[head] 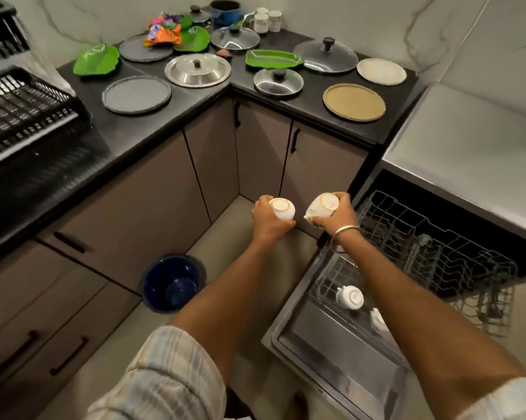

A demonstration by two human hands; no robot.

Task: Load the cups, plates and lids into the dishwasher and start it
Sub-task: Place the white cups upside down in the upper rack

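Each of the two hands is clamped on a white cup turned base up: the left hand (269, 218) wraps its cup (282, 208) from the side, and the right hand (334, 215) holds the other cup (321, 205) tilted, its foot ring facing the camera. Both hang over the floor just left of the open dishwasher, short of the pulled-out rack (431, 250).

The step in hand looks like setting these two cups into the rack. Two white cups (350, 297) already sit mouth down at the near left of the lower level, the nearer one partly hidden by the right forearm, so a sensible plan is to fill the next free spots beside them.

To do it well, the right hand should go first, since it is closer to the rack; the left can wait so the arms do not cross. Keep each cup mouth down, lower it between the wires until the rim seats, and release only when it stands without rocking. Leave a gap to the neighbours so they do not knock together, and let the handle point along a row, not across it.

Much remains on the dark surface: grey plates (136, 94), green leaf plates (96, 59), a tan plate (354, 102), a steel lid (197, 69), glass lids (325, 56) and more cups (261, 22) at the far wall. Packing cups tightly now keeps rack space free for those wider pieces.
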